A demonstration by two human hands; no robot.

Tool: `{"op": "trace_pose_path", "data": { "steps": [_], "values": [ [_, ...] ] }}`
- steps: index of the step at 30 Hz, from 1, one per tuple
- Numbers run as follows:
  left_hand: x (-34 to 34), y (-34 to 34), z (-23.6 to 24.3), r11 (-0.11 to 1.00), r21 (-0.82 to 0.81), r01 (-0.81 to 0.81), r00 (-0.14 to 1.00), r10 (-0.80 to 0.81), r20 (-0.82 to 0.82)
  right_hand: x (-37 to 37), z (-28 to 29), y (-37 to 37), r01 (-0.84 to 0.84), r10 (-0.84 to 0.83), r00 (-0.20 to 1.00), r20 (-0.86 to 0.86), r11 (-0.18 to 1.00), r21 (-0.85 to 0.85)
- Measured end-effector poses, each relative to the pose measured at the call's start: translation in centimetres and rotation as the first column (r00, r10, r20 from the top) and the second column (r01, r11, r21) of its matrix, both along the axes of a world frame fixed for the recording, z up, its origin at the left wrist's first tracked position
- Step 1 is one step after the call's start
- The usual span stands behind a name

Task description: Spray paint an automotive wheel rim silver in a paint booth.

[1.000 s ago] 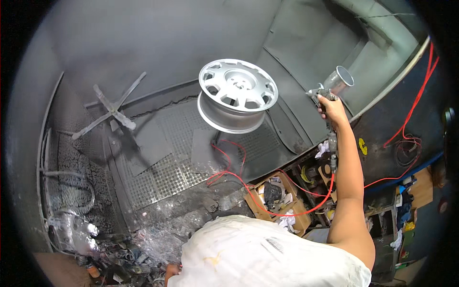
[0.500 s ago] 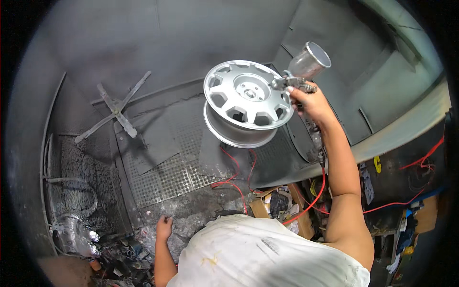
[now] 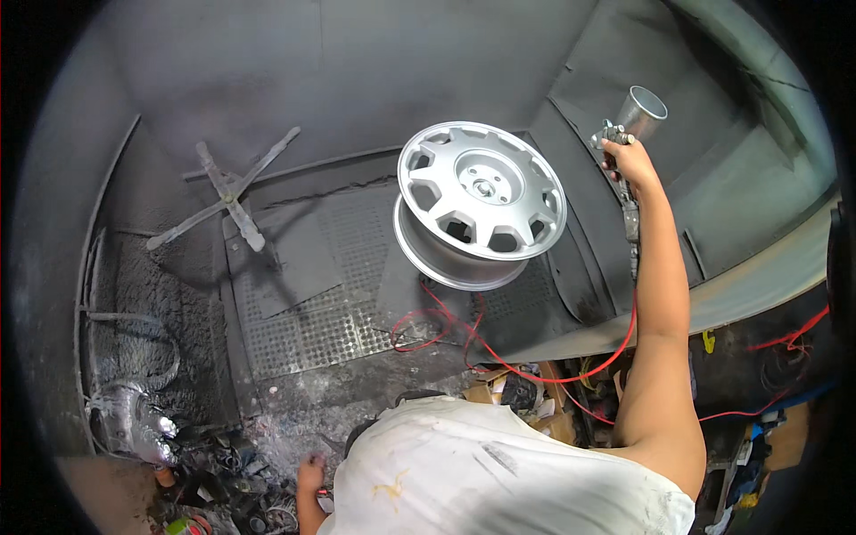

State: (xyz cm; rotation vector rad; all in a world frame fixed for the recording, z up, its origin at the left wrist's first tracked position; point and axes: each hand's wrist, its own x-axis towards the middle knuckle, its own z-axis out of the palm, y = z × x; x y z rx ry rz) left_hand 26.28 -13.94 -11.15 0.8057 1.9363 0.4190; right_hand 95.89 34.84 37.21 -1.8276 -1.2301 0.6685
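Observation:
My right hand [image 3: 632, 164] is closed round the grip of a metal spray gun [image 3: 608, 136], held out at the far right. A silver paint cup [image 3: 644, 113] tops the gun, and a red air hose [image 3: 571, 378] trails down from it. To the gun's left, apart from it, a silver car wheel rim [image 3: 482, 201] sits tilted with its spoked face up; its support is mostly hidden beneath. My left hand [image 3: 311, 473] hangs low at my side, its fingers loosely curled, with nothing visible in them.
A cross-shaped stand [image 3: 228, 193] coated in grey overspray stands at left. Grey booth walls [image 3: 357, 80] surround the rim, above a perforated metal floor plate [image 3: 343, 330]. A foil-wrapped object [image 3: 134, 423] and clutter lie at lower left; cardboard boxes [image 3: 557, 426] lie at lower right.
My right hand has carried the spray gun rightward, off the rim's edge. My left hand has dropped lower. The hose now swings in a wider curve below the rim, and the whole view has shifted slightly.

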Motion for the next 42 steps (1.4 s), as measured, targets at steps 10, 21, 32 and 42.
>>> {"op": "trace_pose_path", "data": {
  "steps": [10, 21, 32, 42],
  "values": [
    [0.8, 13.1, 5.1, 0.954, 0.288, 0.087, 0.994, -0.062, -0.094, -10.9, 1.4, -0.4, -0.322, 0.333, 0.917, -0.218, 0.943, 0.087],
    [-0.7, 2.6, -0.3, 0.970, 0.056, 0.235, 0.960, -0.223, -0.166, -8.7, 2.1, -4.4, -0.240, 0.235, 0.970, 0.065, 0.966, 0.097],
    [-10.8, -12.1, -5.0, 0.950, -0.125, 0.286, 0.948, -0.299, -0.108, -2.2, 2.9, -19.5, 0.077, -0.086, 0.984, 0.153, 0.995, 0.064],
    [-16.4, -6.2, -4.9, 0.997, 0.079, -0.005, 0.988, -0.008, 0.153, -18.5, 1.8, -31.8, -0.062, 0.062, 0.998, -0.006, 0.998, -0.024]
  ]
}}
